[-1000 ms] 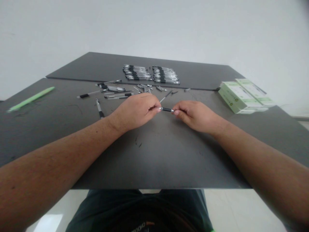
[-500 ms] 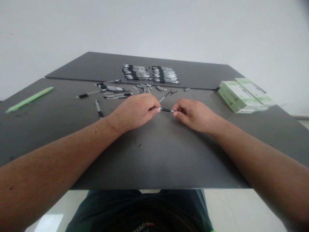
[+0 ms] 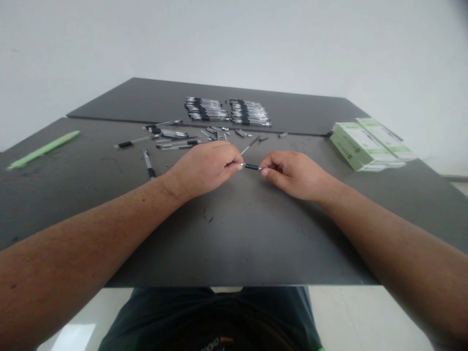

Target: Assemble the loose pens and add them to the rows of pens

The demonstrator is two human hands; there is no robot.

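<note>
A pen with a black grip (image 3: 251, 166) is held level between my two hands over the middle of the grey table (image 3: 234, 243). My left hand (image 3: 208, 168) pinches its left part, most of which the fingers hide. At the pen's right tip, the thumb and fingers of my right hand (image 3: 292, 173) are closed on it. Just beyond the pen, a thin refill (image 3: 250, 145) lies slanted on the table. Small pen parts (image 3: 241, 133) are scattered behind my hands.
Two stacks of pens, left (image 3: 206, 109) and right (image 3: 250, 112), lie at the back. Loose pens (image 3: 168, 133) are left of centre, one pen (image 3: 148, 163) beside my left forearm. A green stick (image 3: 44, 150) lies far left; green-white boxes (image 3: 365, 146) stand right.
</note>
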